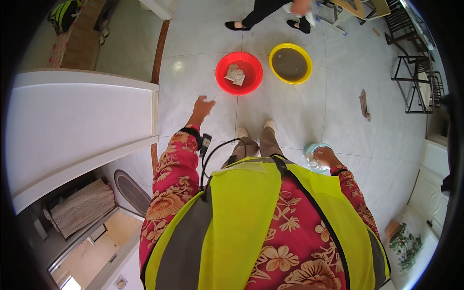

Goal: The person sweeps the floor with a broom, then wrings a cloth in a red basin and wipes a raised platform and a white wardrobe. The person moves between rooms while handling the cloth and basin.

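My left hand (203, 108) hangs over the floor with its fingers apart and nothing in it. Just ahead of it stands a red plastic basin (220, 80), with crumpled whitish cloths (236, 77) lying inside. To the right of that basin is a yellow-rimmed basin (308, 70) holding murky grey water (289, 64). Low on my right side, my right hand (325, 156) grips a pale teal round container (311, 148) with whitish material at its top. The hand hides part of the container, so its exact kind is unclear.
A person in black trousers (259, 12) and black shoes stands beyond the basins. A greyish cloth (363, 103) lies on the tiled floor (344, 98). Dark chairs (413, 85) line the right. A white partition (83, 105) stands left, a potted plant (405, 246) lower right.
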A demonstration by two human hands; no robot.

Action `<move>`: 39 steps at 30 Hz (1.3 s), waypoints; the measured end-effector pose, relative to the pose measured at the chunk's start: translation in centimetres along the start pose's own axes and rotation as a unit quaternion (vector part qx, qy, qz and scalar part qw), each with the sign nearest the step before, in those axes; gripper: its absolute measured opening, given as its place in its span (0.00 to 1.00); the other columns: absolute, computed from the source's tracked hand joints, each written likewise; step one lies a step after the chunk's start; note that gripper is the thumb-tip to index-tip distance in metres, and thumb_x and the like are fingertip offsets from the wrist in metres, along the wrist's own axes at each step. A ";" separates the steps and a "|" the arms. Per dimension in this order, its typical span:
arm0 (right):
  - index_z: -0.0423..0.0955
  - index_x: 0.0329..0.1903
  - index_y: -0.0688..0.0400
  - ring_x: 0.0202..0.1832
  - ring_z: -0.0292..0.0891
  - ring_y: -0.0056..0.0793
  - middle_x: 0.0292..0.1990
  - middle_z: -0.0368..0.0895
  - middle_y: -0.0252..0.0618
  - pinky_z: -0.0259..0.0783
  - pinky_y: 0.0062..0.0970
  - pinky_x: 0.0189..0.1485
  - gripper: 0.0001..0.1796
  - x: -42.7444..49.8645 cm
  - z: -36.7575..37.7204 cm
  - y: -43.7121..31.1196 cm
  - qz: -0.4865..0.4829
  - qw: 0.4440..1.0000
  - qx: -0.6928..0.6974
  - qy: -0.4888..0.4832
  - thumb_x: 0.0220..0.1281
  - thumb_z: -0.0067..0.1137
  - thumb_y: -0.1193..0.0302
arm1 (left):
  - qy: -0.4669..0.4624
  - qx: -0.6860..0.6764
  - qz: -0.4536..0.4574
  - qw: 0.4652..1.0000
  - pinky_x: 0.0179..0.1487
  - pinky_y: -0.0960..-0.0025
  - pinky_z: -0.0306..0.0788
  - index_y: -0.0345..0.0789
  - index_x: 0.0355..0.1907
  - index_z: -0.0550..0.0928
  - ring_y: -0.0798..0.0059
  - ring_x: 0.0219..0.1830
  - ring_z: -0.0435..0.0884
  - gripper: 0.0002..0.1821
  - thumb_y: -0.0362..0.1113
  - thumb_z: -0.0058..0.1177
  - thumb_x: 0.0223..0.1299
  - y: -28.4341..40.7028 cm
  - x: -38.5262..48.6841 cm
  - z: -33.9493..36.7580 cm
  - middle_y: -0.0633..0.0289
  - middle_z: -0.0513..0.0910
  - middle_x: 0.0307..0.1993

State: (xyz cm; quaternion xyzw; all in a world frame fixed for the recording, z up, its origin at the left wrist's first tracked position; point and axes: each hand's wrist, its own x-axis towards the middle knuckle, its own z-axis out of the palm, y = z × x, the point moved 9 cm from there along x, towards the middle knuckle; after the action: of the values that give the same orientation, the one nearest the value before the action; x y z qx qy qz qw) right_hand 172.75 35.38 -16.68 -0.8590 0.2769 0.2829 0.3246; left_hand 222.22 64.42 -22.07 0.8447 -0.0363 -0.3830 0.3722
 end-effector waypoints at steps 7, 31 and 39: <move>0.80 0.23 0.57 0.35 0.76 0.47 0.28 0.81 0.47 0.71 0.39 0.40 0.14 4.7 -1.9 3.0 0.010 0.999 -0.012 0.038 0.47 0.51 0.60 | -0.114 0.042 -0.105 0.987 0.27 0.70 0.74 0.32 0.40 0.78 0.71 0.27 0.81 0.15 0.35 0.56 0.50 -7.7 -8.7 -2.7 0.59 0.80 0.27; 0.79 0.24 0.58 0.37 0.76 0.48 0.30 0.80 0.46 0.72 0.40 0.42 0.12 9.0 -2.2 0.3 -0.043 0.999 -0.018 0.020 0.46 0.53 0.62 | -0.341 0.215 -0.030 0.915 0.38 0.66 0.76 0.28 0.45 0.78 0.69 0.31 0.82 0.31 0.49 0.62 0.42 -12.3 -10.3 4.5 0.54 0.83 0.36; 0.82 0.30 0.53 0.40 0.78 0.44 0.34 0.83 0.43 0.73 0.36 0.48 0.14 9.6 4.8 -4.5 -0.116 0.981 -0.022 -0.151 0.45 0.59 0.58 | -0.467 0.321 0.070 0.821 0.53 0.60 0.69 0.39 0.49 0.79 0.59 0.50 0.76 0.30 0.57 0.57 0.47 -15.4 -12.1 8.1 0.53 0.79 0.46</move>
State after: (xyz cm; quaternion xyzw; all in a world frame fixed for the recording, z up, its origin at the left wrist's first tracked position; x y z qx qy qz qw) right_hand 180.80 38.88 -24.31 -0.8396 0.1164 0.3761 0.3742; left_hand 204.78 74.85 -28.14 0.6318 -0.3855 -0.6711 0.0439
